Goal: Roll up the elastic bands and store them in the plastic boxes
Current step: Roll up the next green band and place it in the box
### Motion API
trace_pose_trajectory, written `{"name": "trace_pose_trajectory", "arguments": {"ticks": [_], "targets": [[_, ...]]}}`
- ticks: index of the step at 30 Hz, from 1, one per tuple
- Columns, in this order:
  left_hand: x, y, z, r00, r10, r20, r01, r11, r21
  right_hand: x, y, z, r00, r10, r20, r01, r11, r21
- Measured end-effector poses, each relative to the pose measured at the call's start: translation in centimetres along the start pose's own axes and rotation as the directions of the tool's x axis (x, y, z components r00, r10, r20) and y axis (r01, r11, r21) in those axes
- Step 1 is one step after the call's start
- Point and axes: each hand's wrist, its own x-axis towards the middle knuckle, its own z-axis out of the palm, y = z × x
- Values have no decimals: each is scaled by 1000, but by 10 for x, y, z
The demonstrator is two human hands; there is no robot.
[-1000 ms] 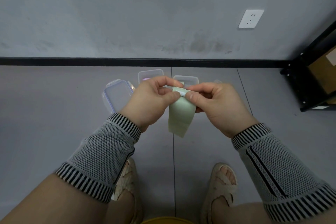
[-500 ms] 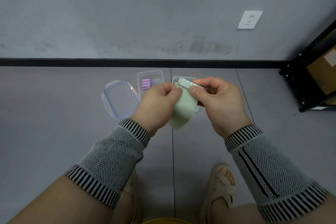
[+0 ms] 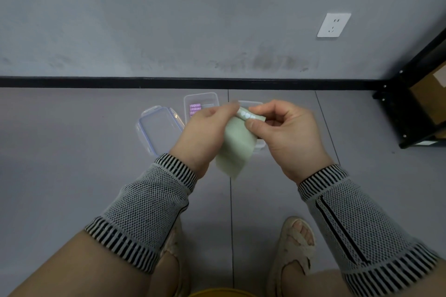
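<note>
A pale green elastic band hangs between my hands above the grey floor, its top end wound into a small roll. My left hand pinches the left end of that roll. My right hand pinches the right end with thumb and fingers. Behind my hands a clear plastic box holds a rolled purple band. A second clear box lies mostly hidden behind the green band and my right hand. A clear lid with blue clips lies to the left of the boxes.
A grey wall with a black baseboard runs just behind the boxes. A black metal shelf holding a cardboard box stands at the right. My sandalled feet rest on the floor below, and a yellow rim shows at the bottom edge.
Both hands have moved up and away from me with the green band, and the hanging tail has grown shorter as the roll at the top thickened.
</note>
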Motion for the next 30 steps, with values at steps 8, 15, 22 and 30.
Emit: {"name": "trace_pose_trajectory", "arguments": {"ticks": [8, 15, 22, 30], "targets": [[3, -2, -6, 997, 55, 62, -62, 992, 113, -2, -4, -2, 998, 13, 67, -13, 1000, 0], [3, -4, -10, 989, 100, 107, -117, 979, 165, 2, 1, -9, 983, 116, 144, -116, 993, -9], [3, -3, -8, 989, 84, 120, -98, 989, 111, 2, -1, -11, 982, 124, 141, -132, 990, 55], [2, -2, -10, 988, 107, 109, -115, 991, 69, 1, -3, -11, 992, 57, 110, -58, 998, 9]]}}
